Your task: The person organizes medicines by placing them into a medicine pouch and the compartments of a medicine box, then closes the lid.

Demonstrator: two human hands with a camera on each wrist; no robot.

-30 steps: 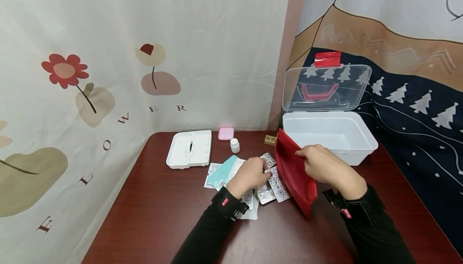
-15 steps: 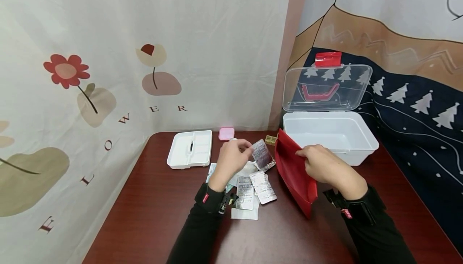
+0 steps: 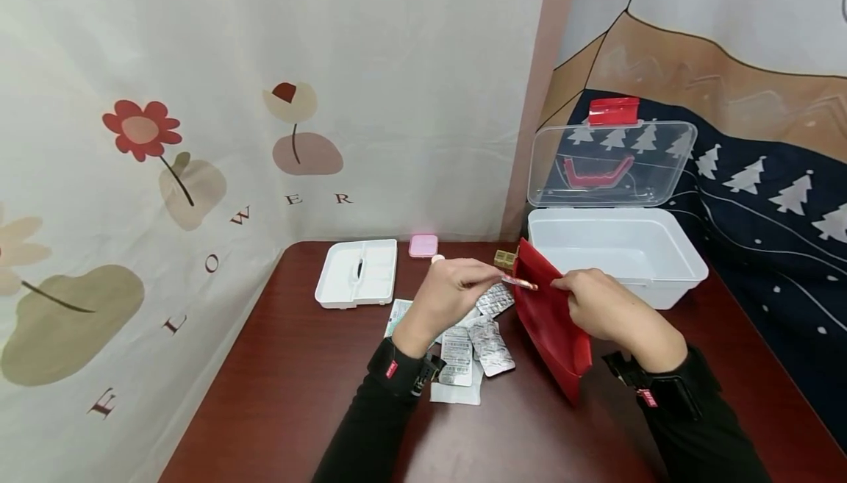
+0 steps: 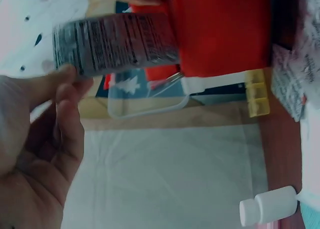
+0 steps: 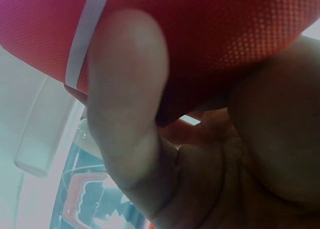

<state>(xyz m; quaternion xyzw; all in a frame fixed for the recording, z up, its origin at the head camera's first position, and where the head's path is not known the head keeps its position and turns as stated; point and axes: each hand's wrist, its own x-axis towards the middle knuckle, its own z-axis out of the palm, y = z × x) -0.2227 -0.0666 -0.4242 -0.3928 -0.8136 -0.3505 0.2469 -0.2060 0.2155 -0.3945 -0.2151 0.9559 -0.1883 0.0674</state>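
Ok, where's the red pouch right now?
In the head view, the red pouch is right of centre, held by the right hand, with loose foil packs on its left and the white box behind it to the right.

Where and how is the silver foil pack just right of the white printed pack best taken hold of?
Probably pinch the silver foil pack across its long edges at the near end, coming from above on the person's side. It looks thin and nearly flat, that end over bare table; its far end seems to meet another foil pack, and the red pouch stands close on the right.
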